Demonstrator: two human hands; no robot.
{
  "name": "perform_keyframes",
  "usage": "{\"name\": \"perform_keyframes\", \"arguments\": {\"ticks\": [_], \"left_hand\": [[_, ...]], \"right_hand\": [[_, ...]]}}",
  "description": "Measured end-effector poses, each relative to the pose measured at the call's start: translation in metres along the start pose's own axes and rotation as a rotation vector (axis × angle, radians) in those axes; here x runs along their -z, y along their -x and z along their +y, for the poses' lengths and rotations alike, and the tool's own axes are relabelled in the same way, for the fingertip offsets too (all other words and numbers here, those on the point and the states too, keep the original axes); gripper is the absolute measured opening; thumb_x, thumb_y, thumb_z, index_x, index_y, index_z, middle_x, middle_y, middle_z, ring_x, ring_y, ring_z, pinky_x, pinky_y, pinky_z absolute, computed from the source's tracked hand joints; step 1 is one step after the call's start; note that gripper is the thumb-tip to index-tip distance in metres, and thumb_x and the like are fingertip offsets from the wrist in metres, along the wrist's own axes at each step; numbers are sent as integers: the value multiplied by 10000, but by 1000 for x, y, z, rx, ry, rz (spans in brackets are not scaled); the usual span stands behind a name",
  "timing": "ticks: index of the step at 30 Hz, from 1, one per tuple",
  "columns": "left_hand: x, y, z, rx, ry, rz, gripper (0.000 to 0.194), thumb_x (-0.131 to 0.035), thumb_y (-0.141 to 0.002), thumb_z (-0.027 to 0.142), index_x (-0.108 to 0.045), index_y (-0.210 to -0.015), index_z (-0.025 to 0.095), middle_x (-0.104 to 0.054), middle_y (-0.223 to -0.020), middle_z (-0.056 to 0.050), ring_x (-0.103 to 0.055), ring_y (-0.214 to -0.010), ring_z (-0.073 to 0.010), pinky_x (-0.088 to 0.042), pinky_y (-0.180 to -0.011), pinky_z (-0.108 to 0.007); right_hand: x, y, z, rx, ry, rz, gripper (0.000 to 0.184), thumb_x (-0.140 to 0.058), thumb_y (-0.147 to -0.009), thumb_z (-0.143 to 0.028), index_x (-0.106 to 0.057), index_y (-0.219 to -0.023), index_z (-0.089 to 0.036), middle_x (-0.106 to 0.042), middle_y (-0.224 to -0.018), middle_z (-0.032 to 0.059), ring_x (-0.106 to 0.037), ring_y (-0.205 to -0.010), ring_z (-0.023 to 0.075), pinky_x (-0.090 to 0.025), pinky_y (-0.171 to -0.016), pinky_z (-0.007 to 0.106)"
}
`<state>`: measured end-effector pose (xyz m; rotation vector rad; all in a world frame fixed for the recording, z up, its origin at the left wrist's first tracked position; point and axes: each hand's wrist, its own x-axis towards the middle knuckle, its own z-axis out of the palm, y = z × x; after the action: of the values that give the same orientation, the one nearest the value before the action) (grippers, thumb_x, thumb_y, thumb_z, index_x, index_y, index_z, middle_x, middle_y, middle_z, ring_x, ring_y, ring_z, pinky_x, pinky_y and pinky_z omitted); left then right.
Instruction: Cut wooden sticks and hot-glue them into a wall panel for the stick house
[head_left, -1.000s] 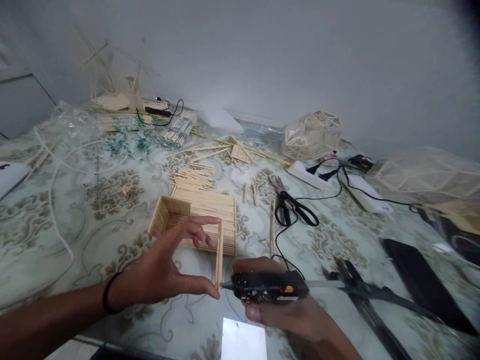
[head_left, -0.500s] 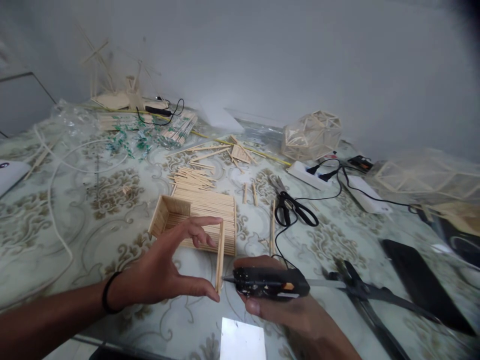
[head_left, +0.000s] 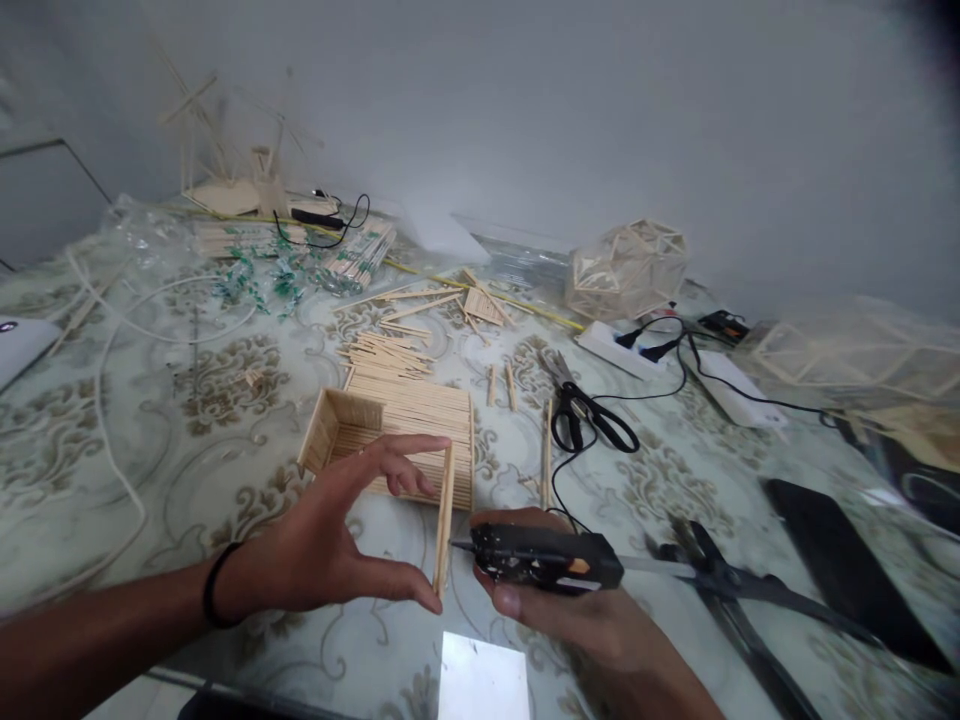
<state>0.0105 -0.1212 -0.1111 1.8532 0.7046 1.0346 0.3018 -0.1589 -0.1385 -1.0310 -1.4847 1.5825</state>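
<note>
My left hand point(head_left: 337, 540) pinches a short wooden stick panel point(head_left: 444, 520) upright between thumb and forefinger, just in front of a half-built stick box point(head_left: 397, 435) lying on the table. My right hand point(head_left: 570, 610) grips a black glue gun point(head_left: 544, 560) held level, its nozzle pointing left and almost touching the lower half of the stick panel. The gun's black cord runs back across the table to a white power strip point(head_left: 619, 350).
Black-handled scissors point(head_left: 585, 415) lie right of the box, a second dark cutter point(head_left: 720, 575) lies beyond the gun. Loose sticks point(head_left: 390, 350), a stick-frame ball point(head_left: 626, 268), a dark phone point(head_left: 840, 565) and plastic bags crowd the patterned tablecloth.
The glue gun has risen slightly along the stick panel, its nozzle now higher up the edge. My left hand keeps the panel almost still.
</note>
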Motion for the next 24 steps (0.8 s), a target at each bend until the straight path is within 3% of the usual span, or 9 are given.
{"name": "perform_keyframes", "arguments": {"ticks": [9,19,24], "left_hand": [[-1,0,3,0,-20,-8,627,-1011,-751,418,-569,-1178,296,-619,-1579,-99,-723,-1208,-231,-559,-1044,-367],[-1,2,3,-10,1,-16,654,-1026,-723,428,-557,-1155,284,-638,-1560,-108,-670,-1367,-274,-532,-1164,-434],[-1,1,4,-21,-42,-23,627,-1019,-730,447,-559,-1123,282,-648,-1551,-114,-709,-1307,-275,-555,-1141,-453]], "right_hand": [[-2,2,-9,-75,-6,55,451,-939,-800,-496,-820,-1188,-299,-777,-899,26,-716,-804,205,-615,-824,382],[-14,0,-34,-174,-48,181,486,-983,-731,-559,-850,-1110,-285,-820,-1004,48,-749,-911,232,-602,-859,377],[-15,0,-33,-168,-54,217,494,-992,-715,-557,-852,-1107,-291,-833,-1048,57,-760,-962,255,-605,-910,399]]}}
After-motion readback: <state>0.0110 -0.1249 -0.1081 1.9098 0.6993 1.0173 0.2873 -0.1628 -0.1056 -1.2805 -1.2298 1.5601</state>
